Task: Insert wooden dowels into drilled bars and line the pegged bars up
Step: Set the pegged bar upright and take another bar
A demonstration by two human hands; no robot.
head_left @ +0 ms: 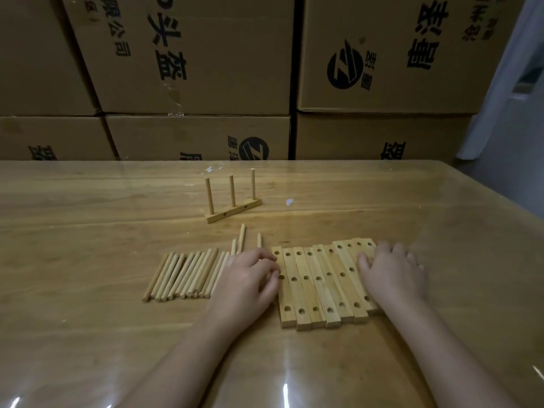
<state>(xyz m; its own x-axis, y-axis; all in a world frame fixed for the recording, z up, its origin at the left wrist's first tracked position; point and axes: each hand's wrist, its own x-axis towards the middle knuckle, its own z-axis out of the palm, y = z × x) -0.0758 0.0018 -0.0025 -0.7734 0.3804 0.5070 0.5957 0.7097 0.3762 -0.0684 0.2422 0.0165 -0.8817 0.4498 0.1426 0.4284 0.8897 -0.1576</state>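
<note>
The bars [323, 291] lie flat on the surface [88, 231] in a tight row between the two hands, side by side, holes up. Their long axes run roughly 12 to 6 o'clock, and the near ends are uneven.

The left hand [250, 278] sits just at 9 o'clock of the row. Its fingers are curled, with the tips against the outer edge of the leftmost bar. I cannot tell whether it grips that bar or only nudges it. The right hand [393, 273] lies on the row's 3 o'clock end, fingers relaxed and a little spread, resting on the last bars and pinching nothing.

The dowels [185, 273] lie in a flat bundle at 9 o'clock of the left hand, running about 1 to 7 o'clock. A few more [242, 240] stick out past that hand at 12.

One pegged bar [235, 209] stands well apart at 12 o'clock, with three pegs upright.

The leftmost bar looks the likely next pick. The left hand is nearer both it and the dowels, so the right could steady the row.
</note>
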